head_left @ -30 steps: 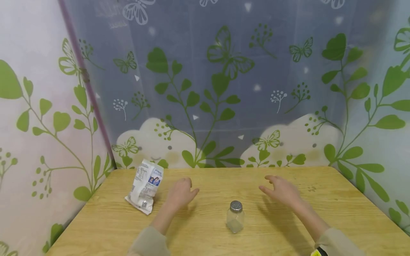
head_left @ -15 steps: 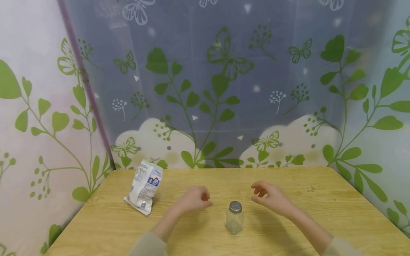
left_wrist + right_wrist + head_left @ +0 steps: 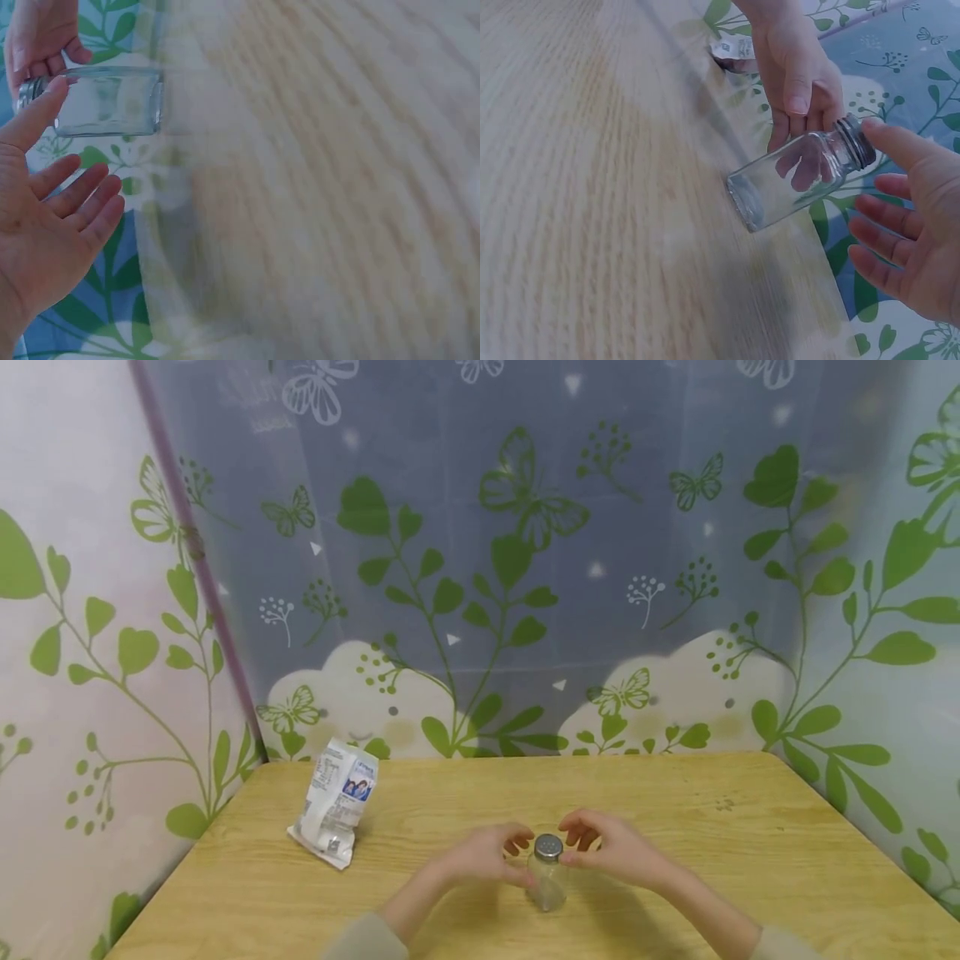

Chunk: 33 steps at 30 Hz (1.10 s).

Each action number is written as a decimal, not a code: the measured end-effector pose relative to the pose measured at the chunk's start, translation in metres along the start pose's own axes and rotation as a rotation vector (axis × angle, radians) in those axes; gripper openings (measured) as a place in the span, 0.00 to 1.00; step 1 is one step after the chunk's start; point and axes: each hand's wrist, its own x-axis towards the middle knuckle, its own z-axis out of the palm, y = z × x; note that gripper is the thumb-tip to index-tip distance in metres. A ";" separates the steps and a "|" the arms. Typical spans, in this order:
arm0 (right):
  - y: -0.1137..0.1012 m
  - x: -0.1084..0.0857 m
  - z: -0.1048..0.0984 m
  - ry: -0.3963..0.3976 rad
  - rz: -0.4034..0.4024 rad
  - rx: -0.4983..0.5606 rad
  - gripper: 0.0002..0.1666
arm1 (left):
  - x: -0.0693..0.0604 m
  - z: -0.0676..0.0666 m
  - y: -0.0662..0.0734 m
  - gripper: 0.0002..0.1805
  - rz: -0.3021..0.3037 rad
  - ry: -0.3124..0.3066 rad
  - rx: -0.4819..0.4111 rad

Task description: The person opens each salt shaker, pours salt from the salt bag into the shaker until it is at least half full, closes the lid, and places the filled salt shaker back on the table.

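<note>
Glass shaker [image 3: 551,893] stands btwn hands [image 3: 482,853] [image 3: 619,853], long axis vert., cap [image 3: 548,847] up.

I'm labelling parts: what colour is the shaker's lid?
The lid is silver-grey, seen best in the head view.

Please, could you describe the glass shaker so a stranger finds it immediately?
Look at the wooden table, then between the left hand and right hand. The shaker stands there: clear glass with a perforated metal cap, unlike the white printed packet.
</note>
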 end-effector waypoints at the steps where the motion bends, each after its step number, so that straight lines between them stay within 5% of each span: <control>1: 0.000 0.000 0.002 0.004 0.001 0.011 0.25 | 0.000 0.001 0.000 0.35 0.002 -0.008 -0.021; 9: -0.007 0.002 0.013 0.077 0.017 0.079 0.24 | -0.003 0.009 0.004 0.32 -0.008 -0.034 -0.142; 23: -0.008 0.003 0.034 0.151 0.092 0.133 0.24 | 0.001 0.023 0.006 0.25 0.016 -0.013 -0.226; 33: -0.008 0.009 0.041 0.186 0.082 0.131 0.23 | 0.000 0.017 0.006 0.24 -0.024 -0.006 -0.263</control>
